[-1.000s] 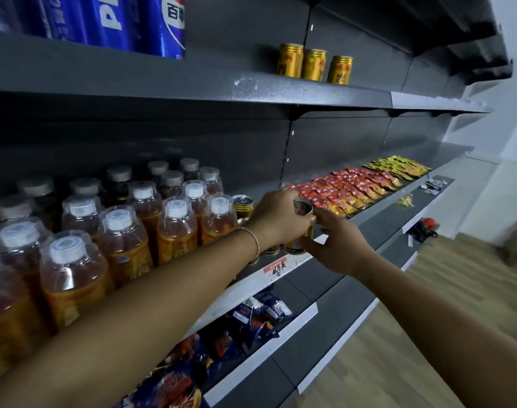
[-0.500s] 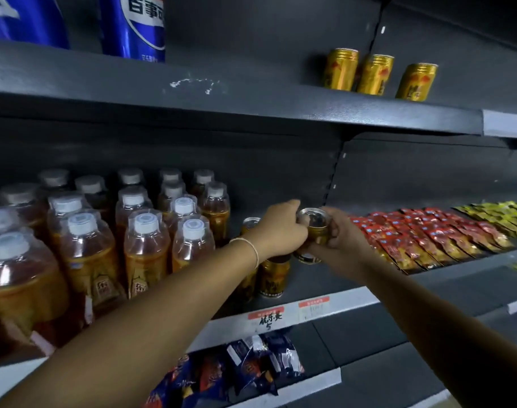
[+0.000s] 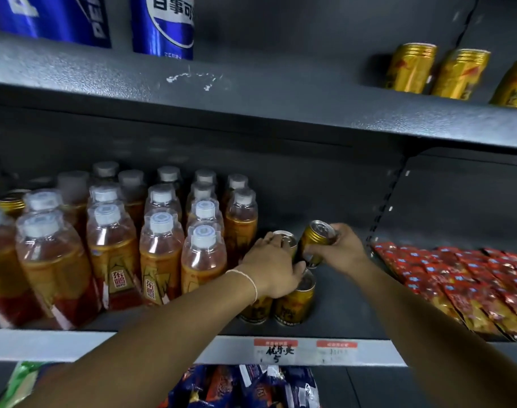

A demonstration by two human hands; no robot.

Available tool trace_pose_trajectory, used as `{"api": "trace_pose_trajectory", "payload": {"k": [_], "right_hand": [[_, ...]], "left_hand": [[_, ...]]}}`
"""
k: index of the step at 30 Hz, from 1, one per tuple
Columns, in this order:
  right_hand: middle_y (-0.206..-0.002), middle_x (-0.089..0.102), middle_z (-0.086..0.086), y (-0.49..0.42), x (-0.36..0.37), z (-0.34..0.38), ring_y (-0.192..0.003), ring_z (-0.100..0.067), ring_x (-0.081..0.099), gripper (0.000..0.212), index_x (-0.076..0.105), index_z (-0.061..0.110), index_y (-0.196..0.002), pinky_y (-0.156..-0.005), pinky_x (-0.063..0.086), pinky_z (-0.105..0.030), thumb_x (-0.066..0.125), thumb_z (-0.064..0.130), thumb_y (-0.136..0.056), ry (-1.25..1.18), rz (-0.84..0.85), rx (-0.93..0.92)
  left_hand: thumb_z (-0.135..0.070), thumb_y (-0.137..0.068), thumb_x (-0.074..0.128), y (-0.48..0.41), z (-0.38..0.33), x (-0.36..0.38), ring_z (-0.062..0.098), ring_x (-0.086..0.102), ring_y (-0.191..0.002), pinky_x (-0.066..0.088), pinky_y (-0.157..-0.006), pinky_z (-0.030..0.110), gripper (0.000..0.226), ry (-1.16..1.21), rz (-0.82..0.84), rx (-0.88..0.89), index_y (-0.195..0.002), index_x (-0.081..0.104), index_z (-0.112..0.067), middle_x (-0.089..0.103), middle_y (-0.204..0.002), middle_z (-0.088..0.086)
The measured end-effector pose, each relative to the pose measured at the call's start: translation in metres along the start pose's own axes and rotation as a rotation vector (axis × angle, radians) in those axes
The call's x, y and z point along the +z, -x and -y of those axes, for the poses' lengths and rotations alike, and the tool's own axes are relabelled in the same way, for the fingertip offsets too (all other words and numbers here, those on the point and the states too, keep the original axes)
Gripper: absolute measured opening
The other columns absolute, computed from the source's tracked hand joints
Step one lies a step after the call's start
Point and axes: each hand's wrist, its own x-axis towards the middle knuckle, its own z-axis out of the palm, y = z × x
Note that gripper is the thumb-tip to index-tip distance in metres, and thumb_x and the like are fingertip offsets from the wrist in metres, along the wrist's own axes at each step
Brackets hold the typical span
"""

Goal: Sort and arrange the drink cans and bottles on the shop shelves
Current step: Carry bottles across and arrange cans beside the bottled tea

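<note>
On the middle shelf (image 3: 348, 322), my right hand (image 3: 341, 251) grips a gold can (image 3: 314, 242) near its top and holds it tilted above the shelf floor. My left hand (image 3: 273, 267) lies over a small cluster of gold cans; its fingers rest on the top of a rear can (image 3: 285, 238) and its palm covers the tops of two front cans (image 3: 294, 301). Whether the left fingers curl round a can is hidden. Rows of orange drink bottles (image 3: 160, 254) with white caps stand just left of the cans.
The upper shelf (image 3: 251, 92) holds blue Pepsi cans (image 3: 163, 28) at the left and three gold cans (image 3: 436, 73) at the right. Red snack packets (image 3: 469, 284) lie right of the cans. Price tags (image 3: 276, 350) sit on the white shelf edge; bagged snacks (image 3: 251, 387) below.
The camera has come closer and turned towards the shelf. My right hand has carried its gold can further back over the shelf, and my left hand has settled onto the standing cans.
</note>
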Motion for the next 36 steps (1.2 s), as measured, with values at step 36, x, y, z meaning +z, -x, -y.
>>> {"api": "trace_pose_trajectory", "payload": {"k": [36], "right_hand": [[-0.104, 0.066, -0.009, -0.044, 0.058, 0.001, -0.104, -0.026, 0.063, 0.045, 0.062, 0.01, -0.122, -0.096, 0.05, -0.041, 0.069, -0.002, -0.079, 0.059, 0.33, -0.129]], "left_hand": [[-0.054, -0.1, 0.027, 0.014, -0.002, 0.013, 0.032, 0.014, -0.149, 0.012, -0.122, 0.04, 0.07, 0.039, -0.185, -0.072, -0.148, 0.034, -0.002, 0.029, -0.155, 0.021]]}}
